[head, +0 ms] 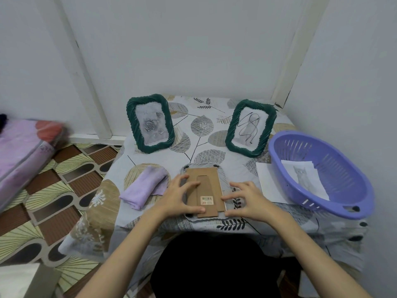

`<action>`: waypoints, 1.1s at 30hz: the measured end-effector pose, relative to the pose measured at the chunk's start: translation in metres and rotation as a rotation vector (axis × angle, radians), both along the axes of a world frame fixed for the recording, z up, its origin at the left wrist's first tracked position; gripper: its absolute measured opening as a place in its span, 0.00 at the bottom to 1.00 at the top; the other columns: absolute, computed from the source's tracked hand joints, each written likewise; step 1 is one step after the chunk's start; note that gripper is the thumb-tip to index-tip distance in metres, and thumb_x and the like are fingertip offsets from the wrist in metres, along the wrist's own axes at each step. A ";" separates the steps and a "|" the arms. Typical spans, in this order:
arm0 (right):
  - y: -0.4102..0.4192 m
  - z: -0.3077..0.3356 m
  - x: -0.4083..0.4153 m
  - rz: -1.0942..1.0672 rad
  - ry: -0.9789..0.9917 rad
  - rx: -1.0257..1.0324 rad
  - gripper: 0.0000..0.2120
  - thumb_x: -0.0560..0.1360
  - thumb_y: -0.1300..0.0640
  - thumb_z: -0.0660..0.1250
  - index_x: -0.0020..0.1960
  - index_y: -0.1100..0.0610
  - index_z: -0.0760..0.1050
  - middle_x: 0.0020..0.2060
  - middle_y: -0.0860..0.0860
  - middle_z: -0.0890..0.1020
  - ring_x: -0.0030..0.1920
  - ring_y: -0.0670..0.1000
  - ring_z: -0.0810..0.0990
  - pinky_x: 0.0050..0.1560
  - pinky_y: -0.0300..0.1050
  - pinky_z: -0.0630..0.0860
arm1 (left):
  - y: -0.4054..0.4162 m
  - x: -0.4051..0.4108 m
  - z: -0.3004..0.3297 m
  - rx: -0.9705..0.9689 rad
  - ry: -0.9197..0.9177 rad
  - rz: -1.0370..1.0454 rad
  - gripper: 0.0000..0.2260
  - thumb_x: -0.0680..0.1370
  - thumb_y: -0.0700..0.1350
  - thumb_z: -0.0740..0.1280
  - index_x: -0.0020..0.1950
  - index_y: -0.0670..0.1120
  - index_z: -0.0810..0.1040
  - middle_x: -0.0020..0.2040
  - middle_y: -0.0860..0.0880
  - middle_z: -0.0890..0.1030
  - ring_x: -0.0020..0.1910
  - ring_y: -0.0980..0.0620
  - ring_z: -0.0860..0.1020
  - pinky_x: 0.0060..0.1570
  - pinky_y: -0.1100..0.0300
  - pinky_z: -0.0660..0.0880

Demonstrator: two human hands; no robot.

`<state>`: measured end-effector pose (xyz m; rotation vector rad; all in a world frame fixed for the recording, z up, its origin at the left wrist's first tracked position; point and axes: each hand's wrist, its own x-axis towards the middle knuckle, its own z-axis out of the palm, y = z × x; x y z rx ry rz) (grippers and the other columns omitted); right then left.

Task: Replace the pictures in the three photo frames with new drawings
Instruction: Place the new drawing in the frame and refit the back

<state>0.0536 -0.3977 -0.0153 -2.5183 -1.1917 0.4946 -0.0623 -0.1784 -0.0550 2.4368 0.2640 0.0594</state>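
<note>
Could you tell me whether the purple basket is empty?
No, the purple basket holds a sheet with a cat drawing.

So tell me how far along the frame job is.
Nothing looks finished. The left frame and the right frame stand upright with pictures inside. The third frame lies face down, back still on, with the left hand and right hand on it. A cat drawing lies in the purple basket.

Two green frames [150, 123] [250, 127] upright with drawings; third frame [204, 190] face-down, brown backing up.
</note>
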 end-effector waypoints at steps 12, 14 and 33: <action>-0.004 -0.037 -0.013 -0.174 -0.061 0.392 0.26 0.58 0.31 0.60 0.47 0.44 0.83 0.54 0.49 0.81 0.59 0.50 0.72 0.55 0.45 0.60 | -0.002 -0.002 0.000 -0.013 0.003 -0.005 0.51 0.50 0.82 0.57 0.68 0.58 0.66 0.72 0.49 0.56 0.72 0.52 0.55 0.73 0.54 0.53; -0.002 -0.043 -0.014 -0.209 -0.062 0.445 0.23 0.59 0.32 0.61 0.44 0.44 0.83 0.52 0.47 0.81 0.58 0.49 0.73 0.55 0.45 0.60 | -0.002 -0.001 0.000 -0.014 0.006 -0.006 0.51 0.50 0.81 0.57 0.69 0.59 0.66 0.72 0.49 0.56 0.73 0.52 0.55 0.73 0.54 0.53; 0.017 -0.041 -0.041 -0.253 -0.024 0.144 0.35 0.59 0.26 0.45 0.65 0.30 0.63 0.76 0.51 0.46 0.74 0.54 0.48 0.73 0.58 0.42 | 0.003 -0.017 0.006 -0.168 0.127 -0.010 0.38 0.66 0.51 0.76 0.73 0.51 0.62 0.77 0.51 0.46 0.75 0.55 0.49 0.69 0.63 0.48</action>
